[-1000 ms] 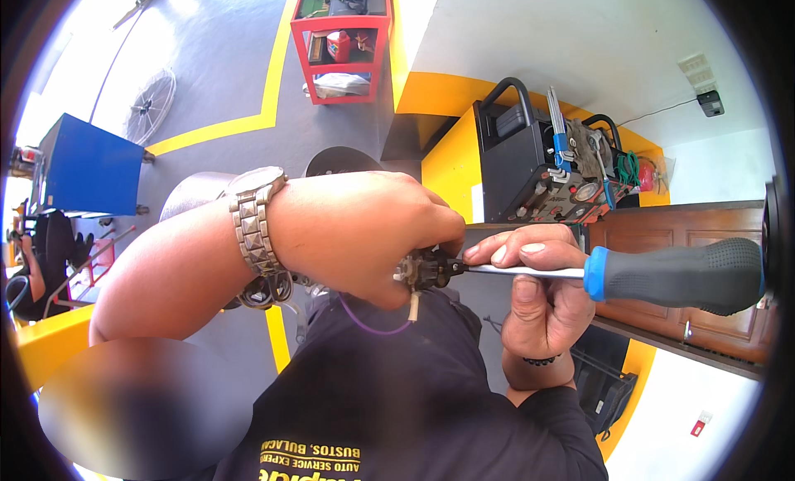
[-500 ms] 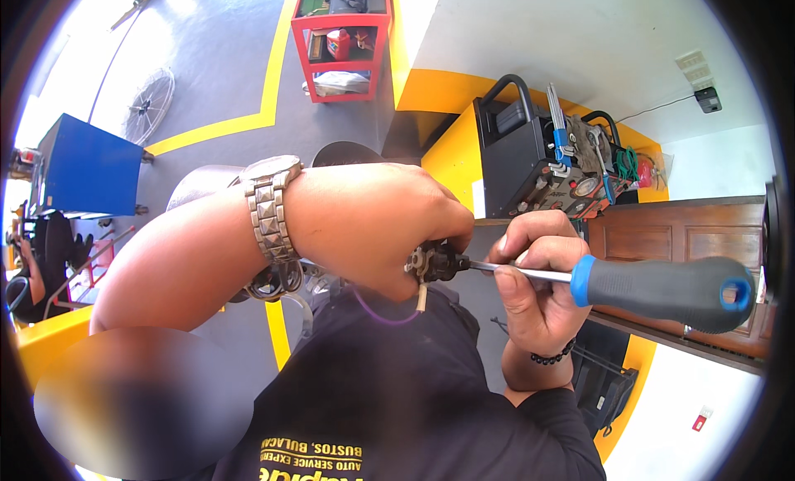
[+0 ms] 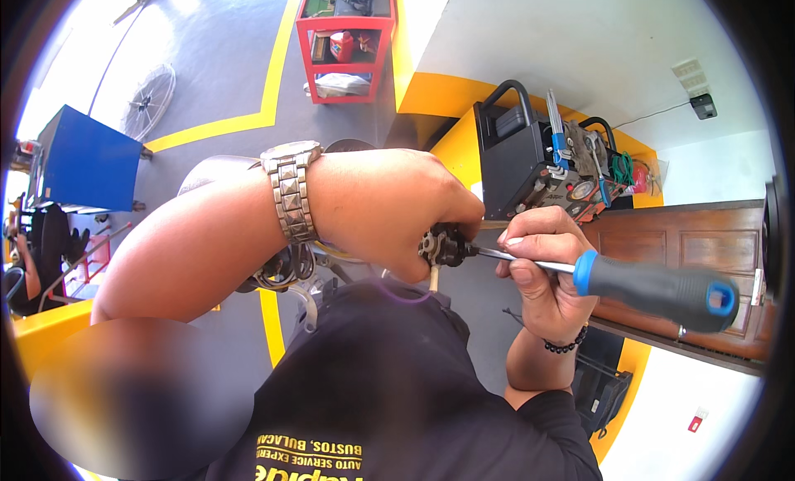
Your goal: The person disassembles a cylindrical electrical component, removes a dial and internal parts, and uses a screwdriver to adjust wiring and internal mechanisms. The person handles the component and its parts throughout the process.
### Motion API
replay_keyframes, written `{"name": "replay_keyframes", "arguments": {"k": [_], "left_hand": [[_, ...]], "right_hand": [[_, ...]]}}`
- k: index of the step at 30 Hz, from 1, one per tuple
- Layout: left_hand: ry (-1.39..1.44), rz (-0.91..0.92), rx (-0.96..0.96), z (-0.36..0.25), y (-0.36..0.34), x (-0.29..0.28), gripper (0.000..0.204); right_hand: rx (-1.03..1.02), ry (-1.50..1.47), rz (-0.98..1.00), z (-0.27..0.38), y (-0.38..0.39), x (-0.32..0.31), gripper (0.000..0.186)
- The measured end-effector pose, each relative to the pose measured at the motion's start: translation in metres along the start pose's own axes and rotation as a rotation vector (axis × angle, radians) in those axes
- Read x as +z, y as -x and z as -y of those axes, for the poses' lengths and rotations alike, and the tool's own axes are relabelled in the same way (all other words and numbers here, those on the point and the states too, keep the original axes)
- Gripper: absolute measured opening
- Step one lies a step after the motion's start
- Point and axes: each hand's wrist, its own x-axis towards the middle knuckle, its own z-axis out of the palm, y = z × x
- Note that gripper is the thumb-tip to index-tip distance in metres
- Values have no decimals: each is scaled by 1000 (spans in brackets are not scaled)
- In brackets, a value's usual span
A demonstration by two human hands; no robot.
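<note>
My left hand (image 3: pixel 389 203), wearing a metal watch (image 3: pixel 290 195) on its wrist, grips a small dark mechanical part (image 3: pixel 443 247) with pale tubing and a thin purple line hanging below. My right hand (image 3: pixel 542 294) is closed around the steel shaft of a screwdriver with a black-and-blue handle (image 3: pixel 662 290); the handle sticks out to the right. The shaft's tip meets the right side of the part, though exactly where is hard to make out. Metal fittings and cables (image 3: pixel 294 278) show partly under my left forearm.
Behind my hands stand a black tool-laden machine (image 3: pixel 513 174), a red shelf cart (image 3: pixel 344 21) and yellow-painted walls. A blue cabinet (image 3: pixel 87 162) and another person's arm (image 3: pixel 29 265) are at the left. A wooden door (image 3: pixel 638 241) and a black case (image 3: pixel 596 402) are at the right.
Both hands and the part have shifted rightward. The screwdriver's handle has swung downward and slightly left, so the shaft now slants down to the right, and my right fingers have shifted along it.
</note>
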Motion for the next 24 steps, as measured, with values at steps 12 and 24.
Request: {"name": "replay_keyframes", "arguments": {"k": [12,24], "left_hand": [[5,13,-24,-5,-1,5,45],[5,47,33,-8,-2,10,39]], "right_hand": [[235,-58,15,13,11,-1,22],[51,143,271,6,-4,-18,23]]}}
